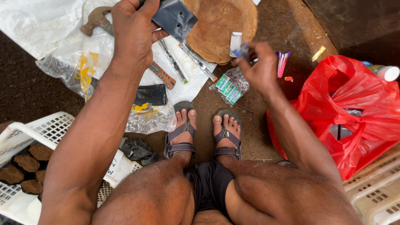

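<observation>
Above the sandals, left fingers (pixel 143 16) clamp a dark flap (pixel 174 17); right fingers (pixel 254 54) pinch a small tube (pixel 236 43).

Ground before the sandalled feet (pixel 204 131): plastic sheet (pixel 71 54) to the left, carrying hammer (pixel 96 20), folding rule (pixel 162 75), metal strips (pixel 199 62). Round wooden block (pixel 221 25) ahead, just right of the sheet. Packet of small boxes (pixel 229 86) between block and feet. Left hand (pixel 133 31) over the sheet — flat dark piece (pixel 175 17) in it. Right hand (pixel 260 66) beside the packet. Bulging bag (pixel 354 112) far right; slatted crate (pixel 25 166) near left.
</observation>
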